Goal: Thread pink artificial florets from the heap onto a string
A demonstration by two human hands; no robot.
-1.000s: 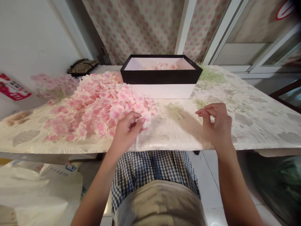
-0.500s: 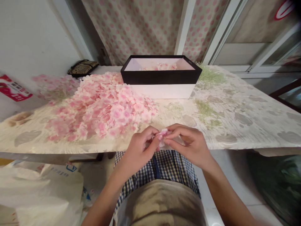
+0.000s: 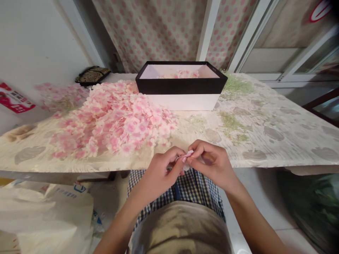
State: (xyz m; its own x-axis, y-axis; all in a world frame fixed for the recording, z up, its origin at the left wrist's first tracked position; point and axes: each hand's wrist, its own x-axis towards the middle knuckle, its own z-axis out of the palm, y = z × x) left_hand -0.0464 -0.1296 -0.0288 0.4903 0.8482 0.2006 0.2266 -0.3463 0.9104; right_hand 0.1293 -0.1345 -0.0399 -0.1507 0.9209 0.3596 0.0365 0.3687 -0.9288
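Observation:
Between the fingertips of both hands, at the table's near edge, is a small pink artificial flower [image 3: 188,154]. My left hand [image 3: 166,165] pinches it from the left, thumb against curled fingers. My right hand [image 3: 210,160] grips its other side between thumb and index finger. Much of the flower is covered by the fingers. A large heap of pink artificial flowers [image 3: 113,120] lies on the table beyond and to the left of my hands. Behind the heap's right end stands a white box with a black rim [image 3: 181,86]; more pink flowers [image 3: 185,74] show inside it.
Small green stem bits [image 3: 233,123] lie right of centre on the patterned tablecloth [image 3: 286,141], with more green pieces [image 3: 238,84] beside the box. A dark patterned pouch [image 3: 92,75] rests at the back left. Below the table at left is a white plastic bag [image 3: 45,215].
Both hands have dipped slightly toward me, and the flower has turned so that it shows more edge-on between the fingertips. The heap and the box stay in place.

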